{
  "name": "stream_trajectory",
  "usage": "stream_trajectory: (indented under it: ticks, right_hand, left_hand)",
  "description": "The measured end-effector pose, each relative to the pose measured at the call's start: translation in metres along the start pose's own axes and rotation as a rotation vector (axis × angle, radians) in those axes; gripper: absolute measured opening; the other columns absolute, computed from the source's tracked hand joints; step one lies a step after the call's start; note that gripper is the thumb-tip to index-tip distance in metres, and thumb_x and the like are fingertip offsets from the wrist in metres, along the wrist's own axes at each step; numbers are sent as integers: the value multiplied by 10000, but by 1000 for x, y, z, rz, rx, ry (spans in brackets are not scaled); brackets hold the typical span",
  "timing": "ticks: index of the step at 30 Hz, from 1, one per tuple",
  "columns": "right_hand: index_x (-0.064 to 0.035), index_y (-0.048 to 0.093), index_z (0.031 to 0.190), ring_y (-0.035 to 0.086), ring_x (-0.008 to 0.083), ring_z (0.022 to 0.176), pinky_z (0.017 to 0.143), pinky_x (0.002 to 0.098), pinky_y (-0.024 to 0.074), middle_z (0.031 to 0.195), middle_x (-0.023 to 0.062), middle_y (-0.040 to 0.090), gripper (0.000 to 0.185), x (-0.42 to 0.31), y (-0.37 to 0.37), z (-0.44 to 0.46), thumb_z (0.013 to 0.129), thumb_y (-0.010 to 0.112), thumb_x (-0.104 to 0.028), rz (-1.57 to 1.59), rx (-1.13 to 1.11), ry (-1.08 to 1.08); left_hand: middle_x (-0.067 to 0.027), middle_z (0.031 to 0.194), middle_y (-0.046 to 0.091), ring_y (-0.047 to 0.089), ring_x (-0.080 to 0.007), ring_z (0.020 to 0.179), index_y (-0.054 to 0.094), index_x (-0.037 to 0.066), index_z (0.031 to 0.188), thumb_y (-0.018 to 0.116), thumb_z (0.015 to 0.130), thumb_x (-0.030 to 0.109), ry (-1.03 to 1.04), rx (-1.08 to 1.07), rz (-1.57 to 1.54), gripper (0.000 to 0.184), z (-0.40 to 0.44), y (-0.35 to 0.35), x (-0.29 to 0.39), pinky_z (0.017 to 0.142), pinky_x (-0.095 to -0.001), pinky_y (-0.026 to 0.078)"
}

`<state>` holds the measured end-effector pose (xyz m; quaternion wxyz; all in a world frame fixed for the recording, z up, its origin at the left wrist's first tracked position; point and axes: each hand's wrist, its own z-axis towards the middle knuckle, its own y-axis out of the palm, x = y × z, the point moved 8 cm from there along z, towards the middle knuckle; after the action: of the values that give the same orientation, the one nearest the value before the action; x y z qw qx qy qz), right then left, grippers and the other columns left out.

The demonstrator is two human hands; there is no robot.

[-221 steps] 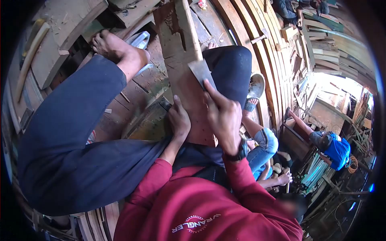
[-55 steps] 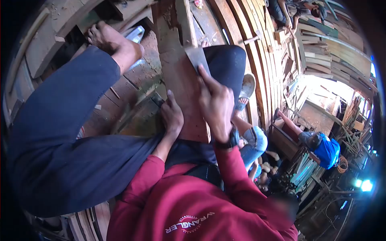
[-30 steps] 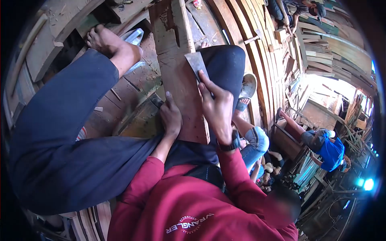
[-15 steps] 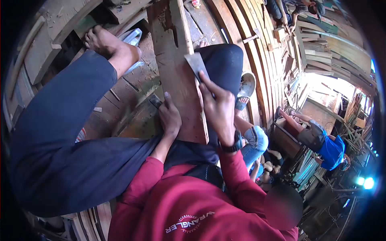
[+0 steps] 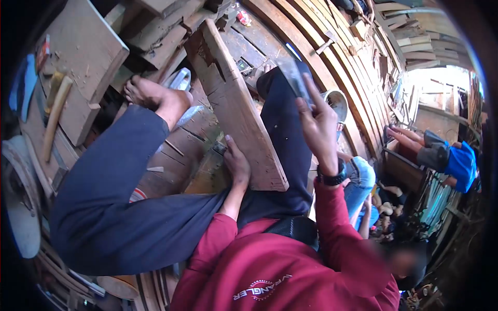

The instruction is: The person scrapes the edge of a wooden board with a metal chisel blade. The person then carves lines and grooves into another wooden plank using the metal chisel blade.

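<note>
A long wooden board (image 5: 236, 114), rough and broken out near its far end, rests tilted across my lap. My left hand (image 5: 237, 163) grips its left edge near the close end, thumb pointing up along the side. In my right hand (image 5: 320, 124) is a flat metal blade (image 5: 293, 76), pinched between thumb and fingers. The blade is raised to the right of the board, apart from it, above my dark trouser knee, and looks slightly blurred.
A hammer (image 5: 326, 42) lies on long curved planks (image 5: 290, 31) beyond my knee. Wooden slabs (image 5: 83, 57) and a wooden handle (image 5: 57, 116) are at the left. A person in a blue shirt (image 5: 460, 165) stands at the right; another person's jeans (image 5: 359, 179) show beside my right arm.
My right hand has lifted the blade off the board's right edge and moved right. The board has turned, its far end leaning left and its edge face now showing. The view has shifted too.
</note>
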<state>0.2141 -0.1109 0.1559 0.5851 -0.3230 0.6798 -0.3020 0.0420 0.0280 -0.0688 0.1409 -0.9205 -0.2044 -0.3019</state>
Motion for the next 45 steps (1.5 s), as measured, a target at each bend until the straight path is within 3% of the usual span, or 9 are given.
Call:
stream_trajectory:
  ticks: [2,7,11,17,21,24,32,40,45]
  right_hand:
    - [-173,396,1524,710,375,798,735,416,525,846,289,670,687,7,-17,-8,898,680,-180,-116,36,5]
    - [-148,379,1526,670,387,766,723,448,507,819,264,652,775,53,-7,-26,823,696,-72,-1,18,14]
    - [-161,412,1504,667,395,736,708,458,525,798,228,652,738,80,17,-44,826,696,-96,-2,22,42]
    - [-146,494,1440,683,381,679,620,451,527,816,227,683,652,89,13,-44,821,701,-128,-12,174,47]
    - [-143,562,1377,676,370,625,579,447,524,751,217,677,577,96,12,-48,816,694,-142,-13,282,-13]
    - [-151,594,1338,667,360,602,568,445,519,703,204,665,541,90,8,-48,805,683,-139,-25,347,-59]
    - [-160,600,1322,658,339,576,556,446,511,652,173,648,521,88,11,-45,805,665,-144,-9,355,-86]
    - [-154,602,1321,662,352,602,572,467,518,673,184,656,505,83,15,-44,818,652,-162,-32,356,-120]
    - [-152,621,1296,653,359,586,575,471,517,647,191,643,482,81,16,-41,814,654,-158,21,325,-120]
  left_hand:
    - [-236,1296,604,594,-307,1175,509,-96,1352,283,1021,632,-38,-45,-100,831,5,5,-10,1002,-381,441]
    - [-260,1285,608,591,-336,1195,526,-107,1331,263,1027,620,43,-2,-239,831,-8,5,15,1020,-396,436]
    - [-207,1504,430,462,-293,1347,335,-57,1495,271,1029,614,0,-134,-419,819,-3,10,7,1120,-370,356]
    - [-180,1553,337,400,-290,1389,221,27,1553,268,1034,601,16,-224,-503,775,-9,12,17,1143,-399,328]
    - [-113,1259,558,573,-233,1173,427,70,1423,268,1039,581,-6,-136,-510,658,-14,10,25,1019,-365,448]
    - [-46,1035,569,605,-169,991,506,98,1271,275,1045,565,-37,-135,-553,569,-14,7,23,895,-326,497]
    - [-42,1018,579,608,-161,964,543,103,1187,246,1052,573,14,-138,-512,572,-3,5,13,867,-317,499]
    - [-87,1179,593,608,-207,1102,486,93,1347,296,1026,606,-3,-193,-487,634,-8,7,14,971,-350,488]
    - [-94,1162,628,634,-214,1047,516,75,1330,312,1015,615,3,-71,-469,657,14,-1,-6,944,-368,500]
